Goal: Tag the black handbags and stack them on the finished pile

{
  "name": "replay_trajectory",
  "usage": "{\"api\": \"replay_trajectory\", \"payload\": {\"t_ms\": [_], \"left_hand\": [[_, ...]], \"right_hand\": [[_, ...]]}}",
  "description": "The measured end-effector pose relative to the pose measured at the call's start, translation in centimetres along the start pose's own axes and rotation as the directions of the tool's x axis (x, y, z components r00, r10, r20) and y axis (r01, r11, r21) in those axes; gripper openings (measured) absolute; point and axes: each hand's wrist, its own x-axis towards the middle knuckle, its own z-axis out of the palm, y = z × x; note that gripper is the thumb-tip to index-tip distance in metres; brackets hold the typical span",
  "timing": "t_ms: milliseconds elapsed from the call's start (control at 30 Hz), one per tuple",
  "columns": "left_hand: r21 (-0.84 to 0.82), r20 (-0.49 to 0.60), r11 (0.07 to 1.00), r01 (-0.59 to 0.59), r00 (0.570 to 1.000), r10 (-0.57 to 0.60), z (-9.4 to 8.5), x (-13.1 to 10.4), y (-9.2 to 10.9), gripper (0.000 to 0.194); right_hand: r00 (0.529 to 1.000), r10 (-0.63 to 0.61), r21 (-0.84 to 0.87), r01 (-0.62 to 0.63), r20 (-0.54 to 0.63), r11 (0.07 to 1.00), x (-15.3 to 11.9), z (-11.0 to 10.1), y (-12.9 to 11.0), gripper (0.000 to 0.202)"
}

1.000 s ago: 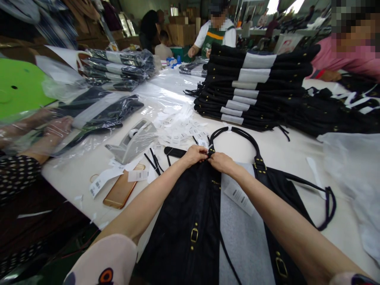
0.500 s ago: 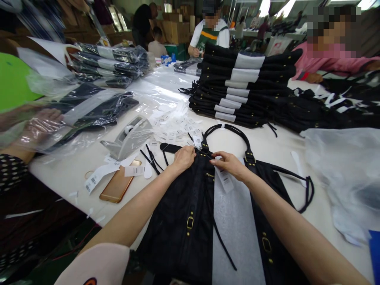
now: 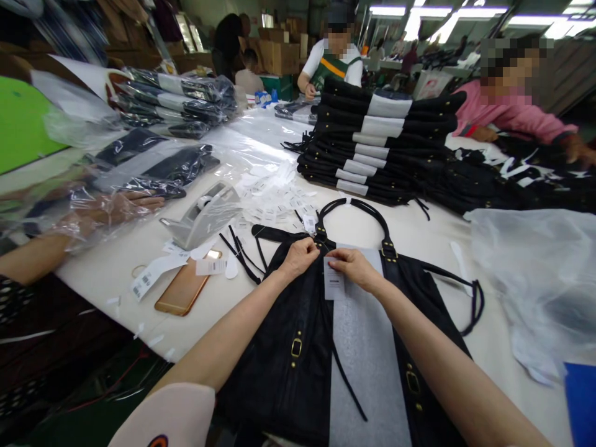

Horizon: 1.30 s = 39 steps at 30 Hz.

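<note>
A black handbag (image 3: 284, 379) lies flat in front of me, with gold buckles and a grey-white paper band (image 3: 367, 366) down its middle. My right hand (image 3: 357, 268) pinches a white hang tag (image 3: 334, 285) at its upper edge, over the band. Close beside it, at the base of the looped handle (image 3: 384, 218), my left hand (image 3: 299, 257) is closed in a pinch on what looks like the tag's thin string. The left fingertips hide most of the string. A thin black cord (image 3: 347, 379) hangs loose down the bag's front.
Behind the bag stands a stack of folded black bags (image 3: 367, 143). Loose tags (image 3: 274, 198), a grey tape dispenser (image 3: 202, 217) and a phone case (image 3: 182, 287) lie to the left. A co-worker's hands handle a plastic-wrapped bag (image 3: 153, 161). Clear plastic (image 3: 526, 267) lies right.
My right hand has drawn slightly left and down, and the tag now hangs upright and flat. My left hand has shifted slightly right. The co-worker's hand at left slid along the plastic.
</note>
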Motion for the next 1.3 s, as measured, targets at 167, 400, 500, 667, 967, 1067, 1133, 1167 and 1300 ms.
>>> {"api": "replay_trajectory", "payload": {"t_ms": [167, 400, 500, 667, 967, 1067, 1133, 1167, 1300], "left_hand": [[-0.300, 0.016, 0.952, 0.064, 0.998, -0.062, 0.2, -0.9, -1.0, 0.020], [-0.631, 0.073, 0.754, 0.183, 0.981, -0.177, 0.4, -1.1, -1.4, 0.030], [-0.626, 0.090, 0.754, 0.199, 0.979, -0.183, 0.7, -0.9, -1.5, 0.027], [-0.622, 0.103, 0.748, 0.231, 0.971, -0.214, 1.1, -0.7, -1.8, 0.020], [-0.611, 0.064, 0.754, 0.242, 0.964, -0.257, 1.2, -0.7, -1.7, 0.018], [-0.610, 0.056, 0.754, 0.244, 0.962, -0.266, 1.2, -0.7, -1.6, 0.018], [-0.629, 0.060, 0.736, 0.249, 0.960, -0.273, 1.2, -0.7, -1.6, 0.021], [-0.641, 0.063, 0.726, 0.251, 0.959, -0.276, 1.2, -0.6, -1.6, 0.022], [-0.646, 0.054, 0.721, 0.252, 0.957, -0.286, 1.3, -0.6, -1.6, 0.019]], "right_hand": [[0.975, -0.137, -0.339, 0.072, -0.173, 0.938, 0.7, 0.8, 0.6, 0.016], [0.961, -0.218, -0.480, 0.113, -0.169, 0.870, 1.3, 1.5, 1.5, 0.015], [0.964, -0.248, -0.566, 0.154, -0.093, 0.810, 1.4, 1.9, 1.6, 0.015], [0.859, -0.493, -0.765, 0.225, -0.136, 0.603, 1.4, 2.5, 1.2, 0.016], [0.924, -0.211, -0.170, 0.164, -0.319, 0.972, 1.6, 4.2, 1.2, 0.019], [0.937, 0.031, 0.300, 0.080, -0.348, 0.951, 1.7, 4.5, 1.4, 0.020], [0.936, 0.107, 0.489, 0.076, -0.335, 0.869, 1.5, 4.4, 1.4, 0.023], [0.939, 0.124, 0.543, 0.076, -0.321, 0.836, 1.3, 4.4, 1.5, 0.025], [0.952, 0.137, 0.629, 0.070, -0.274, 0.774, 0.9, 4.2, 1.5, 0.029]]}}
